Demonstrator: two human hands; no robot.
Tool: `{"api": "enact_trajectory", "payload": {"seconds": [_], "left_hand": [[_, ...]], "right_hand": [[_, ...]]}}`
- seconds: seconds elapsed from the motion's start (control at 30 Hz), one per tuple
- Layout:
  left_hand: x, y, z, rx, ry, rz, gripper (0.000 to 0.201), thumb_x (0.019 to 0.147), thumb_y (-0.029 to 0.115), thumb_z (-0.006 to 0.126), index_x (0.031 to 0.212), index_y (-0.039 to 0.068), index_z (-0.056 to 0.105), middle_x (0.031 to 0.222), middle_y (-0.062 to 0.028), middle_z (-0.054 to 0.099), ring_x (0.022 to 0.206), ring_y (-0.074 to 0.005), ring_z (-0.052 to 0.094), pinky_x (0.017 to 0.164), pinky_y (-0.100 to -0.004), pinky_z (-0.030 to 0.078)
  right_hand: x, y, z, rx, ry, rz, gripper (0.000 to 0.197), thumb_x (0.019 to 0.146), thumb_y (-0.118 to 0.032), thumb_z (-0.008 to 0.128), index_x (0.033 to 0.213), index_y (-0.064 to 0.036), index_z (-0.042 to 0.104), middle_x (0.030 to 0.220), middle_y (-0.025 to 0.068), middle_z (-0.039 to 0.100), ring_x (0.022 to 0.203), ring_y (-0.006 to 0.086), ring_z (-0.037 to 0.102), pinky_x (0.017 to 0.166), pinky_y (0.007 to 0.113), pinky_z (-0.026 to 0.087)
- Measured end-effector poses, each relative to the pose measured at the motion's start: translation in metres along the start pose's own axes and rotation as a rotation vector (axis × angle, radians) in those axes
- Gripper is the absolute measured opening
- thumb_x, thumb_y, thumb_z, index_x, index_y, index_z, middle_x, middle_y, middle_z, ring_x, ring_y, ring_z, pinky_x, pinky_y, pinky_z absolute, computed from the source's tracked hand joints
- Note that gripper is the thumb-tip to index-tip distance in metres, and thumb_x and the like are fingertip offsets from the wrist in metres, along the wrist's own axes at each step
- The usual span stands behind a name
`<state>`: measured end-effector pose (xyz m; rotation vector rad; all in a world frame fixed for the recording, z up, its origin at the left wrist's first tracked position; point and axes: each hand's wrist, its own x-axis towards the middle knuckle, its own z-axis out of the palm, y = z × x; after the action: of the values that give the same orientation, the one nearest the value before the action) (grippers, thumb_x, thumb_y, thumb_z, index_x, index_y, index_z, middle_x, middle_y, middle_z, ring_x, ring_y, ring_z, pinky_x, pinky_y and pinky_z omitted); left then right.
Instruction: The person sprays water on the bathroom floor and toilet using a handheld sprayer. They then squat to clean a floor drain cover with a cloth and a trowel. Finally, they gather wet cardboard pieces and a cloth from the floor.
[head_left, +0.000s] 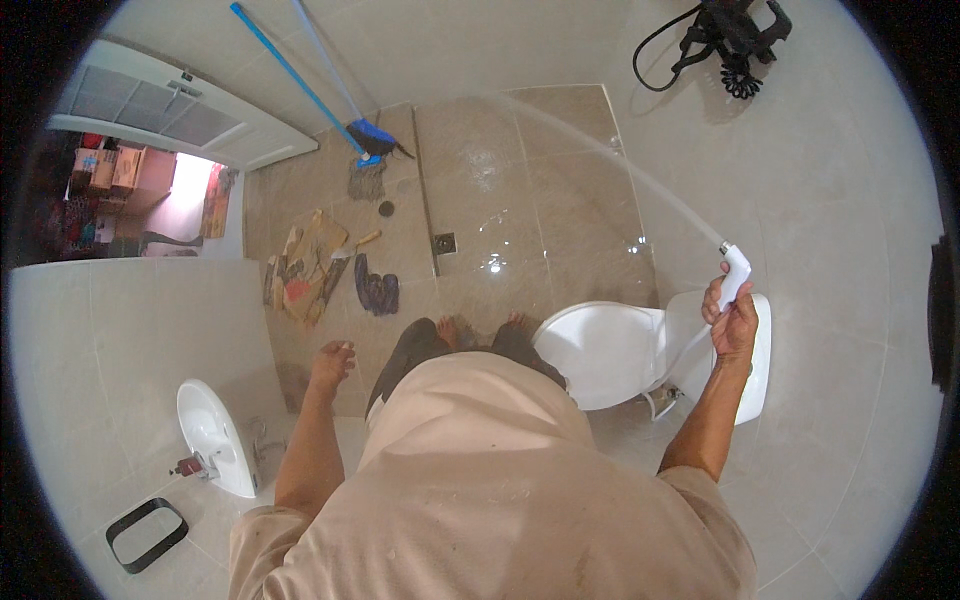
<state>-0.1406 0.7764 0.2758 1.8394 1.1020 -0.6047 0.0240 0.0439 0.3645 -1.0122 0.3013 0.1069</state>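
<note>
My right hand (733, 315) is wrapped round a white handheld bidet sprayer (738, 270), raised over the toilet tank (760, 340). Its nozzle points away and to the left, and a jet of water (620, 160) arcs from it toward the far wall. A white hose (690, 355) runs down from the sprayer beside the tank. On the other side, my left hand (332, 367) hangs by my left thigh with fingers loosely bent and apart, and no object shows in it. The toilet (600, 350) has its lid down, close to my right leg.
Wet tiles (490, 220) surround a floor drain (445, 243). To the left lie a flattened cardboard piece (322, 245), a brush (369, 238) and a dark cloth (376, 290). A blue-handled mop (300, 80) and a broom (372, 130) lean near the open door (200, 110). A sink (215, 435) hangs lower left.
</note>
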Motion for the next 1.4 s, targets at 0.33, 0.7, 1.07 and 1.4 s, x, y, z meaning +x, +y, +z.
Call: {"api": "enact_trajectory", "payload": {"seconds": [0.33,0.7,1.07,1.4], "left_hand": [[0.008,-0.014,-0.001,-0.02,-0.006,-0.007,0.04,0.097,0.037,0.065,0.124,0.007,0.067,0.11,-0.0061,0.073,0.089,-0.0176,0.066,0.074,-0.0344,0.052],[0.0,-0.005,-0.003,0.01,0.022,-0.04,0.035,0.1,0.032,0.061,0.124,0.007,0.067,0.112,-0.0068,0.073,0.086,-0.0174,0.068,0.073,-0.0348,0.052],[0.007,-0.001,0.001,0.051,0.005,-0.033,0.039,0.101,0.033,0.06,0.129,0.007,0.066,0.121,-0.0112,0.072,0.099,-0.0234,0.07,0.082,-0.0399,0.054],[0.012,-0.005,0.005,-0.029,-0.023,-0.046,0.04,0.097,0.041,0.067,0.122,0.01,0.066,0.11,-0.0054,0.07,0.09,-0.0186,0.066,0.077,-0.0365,0.051]], "right_hand": [[0.013,0.0,-0.001,-0.049,0.023,0.018,0.058,0.107,-0.051,0.046,0.14,-0.0036,0.049,0.082,0.0069,0.057,0.061,0.0132,0.051,0.05,0.025,0.039],[0.023,0.003,-0.001,-0.073,0.155,-0.171,0.059,0.104,-0.053,0.052,0.14,-0.0056,0.05,0.082,0.0046,0.06,0.065,0.0111,0.053,0.053,0.024,0.036],[0.024,-0.001,0.008,-0.245,0.291,-0.144,0.055,0.105,-0.05,0.053,0.139,-0.007,0.053,0.082,0.0017,0.06,0.065,0.0098,0.05,0.056,0.025,0.036],[0.036,-0.008,0.005,-0.415,0.383,0.04,0.047,0.107,-0.045,0.05,0.132,-0.0069,0.059,0.079,0.0005,0.059,0.063,0.0101,0.05,0.055,0.026,0.037]]}}
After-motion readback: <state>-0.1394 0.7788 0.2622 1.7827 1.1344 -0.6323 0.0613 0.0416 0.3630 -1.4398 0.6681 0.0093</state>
